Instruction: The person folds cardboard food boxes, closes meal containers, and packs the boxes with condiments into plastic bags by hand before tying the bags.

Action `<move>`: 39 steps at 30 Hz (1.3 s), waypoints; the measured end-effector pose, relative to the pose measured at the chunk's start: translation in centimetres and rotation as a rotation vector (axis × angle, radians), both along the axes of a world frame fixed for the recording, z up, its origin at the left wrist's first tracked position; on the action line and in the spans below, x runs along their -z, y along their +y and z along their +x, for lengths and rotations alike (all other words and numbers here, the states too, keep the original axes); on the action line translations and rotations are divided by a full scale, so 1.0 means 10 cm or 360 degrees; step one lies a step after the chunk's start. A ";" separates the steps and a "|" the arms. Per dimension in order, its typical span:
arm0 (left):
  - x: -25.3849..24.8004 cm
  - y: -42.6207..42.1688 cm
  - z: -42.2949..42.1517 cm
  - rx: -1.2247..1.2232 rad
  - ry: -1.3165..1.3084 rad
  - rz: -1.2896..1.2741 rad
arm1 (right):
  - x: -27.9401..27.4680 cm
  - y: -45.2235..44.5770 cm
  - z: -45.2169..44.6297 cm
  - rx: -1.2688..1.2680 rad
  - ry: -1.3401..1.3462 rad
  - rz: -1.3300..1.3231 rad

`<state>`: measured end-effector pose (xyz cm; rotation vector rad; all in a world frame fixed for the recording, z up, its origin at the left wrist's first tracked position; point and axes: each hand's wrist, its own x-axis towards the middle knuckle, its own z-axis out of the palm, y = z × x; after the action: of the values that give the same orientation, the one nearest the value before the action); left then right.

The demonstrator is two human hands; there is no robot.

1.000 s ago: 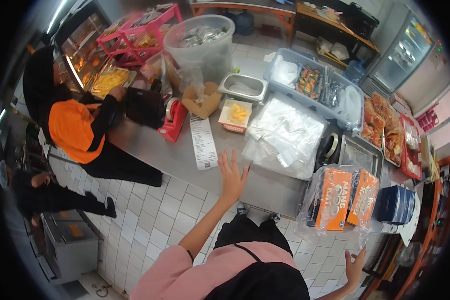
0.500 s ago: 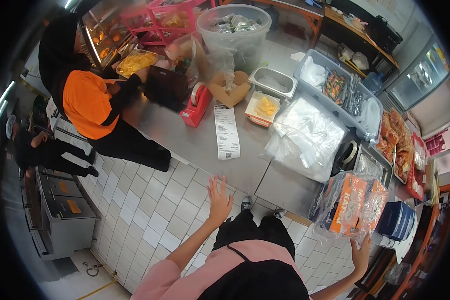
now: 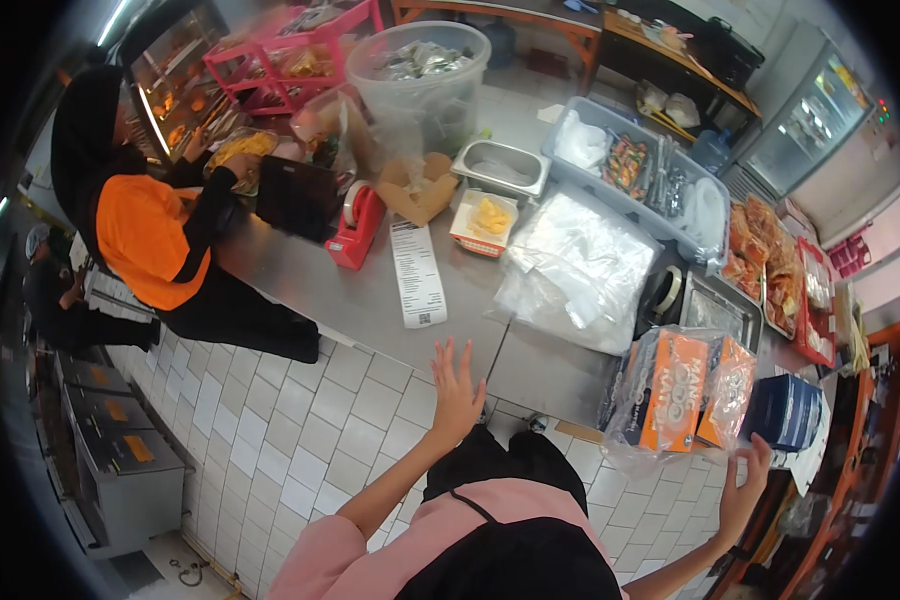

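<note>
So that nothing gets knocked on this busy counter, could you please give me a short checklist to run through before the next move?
1. Left hand free: ok, fingers spread, nothing held.
2. Right hand gripping the clear plastic bag: cannot tell; it is at the bag's edge, contact unclear.
3. Orange boxes covered by the bag: ok.
4. Receipt lying on the counter: ok, print facing up.
5. Patterned food box closed: not ok, yellow food shows.

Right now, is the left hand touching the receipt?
Apart. The head view shows a strip of bare counter between the left hand's fingertips and the receipt's lower end.
</note>
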<state>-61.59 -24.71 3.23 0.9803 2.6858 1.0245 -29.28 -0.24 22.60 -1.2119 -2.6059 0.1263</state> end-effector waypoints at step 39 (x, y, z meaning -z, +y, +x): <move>-2.39 2.01 0.70 0.0918 0.1185 0.1433 | -0.88 1.08 0.57 -0.0747 0.1085 -0.0332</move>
<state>-54.56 -4.61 27.10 2.5047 1.9530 2.0312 -23.55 10.53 31.37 -0.4494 -2.2230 0.7677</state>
